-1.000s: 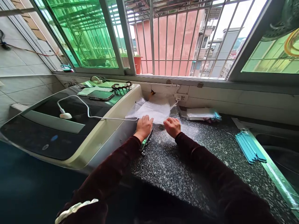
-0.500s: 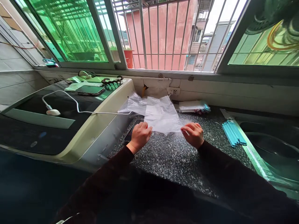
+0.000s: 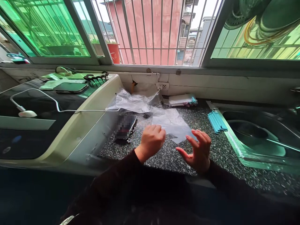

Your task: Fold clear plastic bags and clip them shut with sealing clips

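Note:
A thin clear plastic bag (image 3: pixel 172 120) lies partly flattened over the speckled counter in front of me. My left hand (image 3: pixel 153 140) is closed at its near left edge, with the fingertips curled out of sight on the plastic. At the bag's near right corner my right hand (image 3: pixel 198 151) has its thumb and fingers spread apart, and the fingertips are close to the edge. Behind the bag, against the wall, is more crumpled clear plastic (image 3: pixel 136 101). To the left of my left hand a phone (image 3: pixel 125 126) rests on the counter, its screen blurred.
Blue strips (image 3: pixel 217 121) lie beside the sink (image 3: pixel 248 150) on the right. A packet of clear sleeves (image 3: pixel 181 100) sits by the wall socket (image 3: pixel 162 86). On the left, a washing machine (image 3: pixel 77 131) carries another phone (image 3: pixel 71 87) and a white cable (image 3: pixel 58 107).
My view has turned right. The bag has been pulled nearer and lower, separating from the plastic behind and uncovering the phone. My right hand has gone from a pinch to spread fingers.

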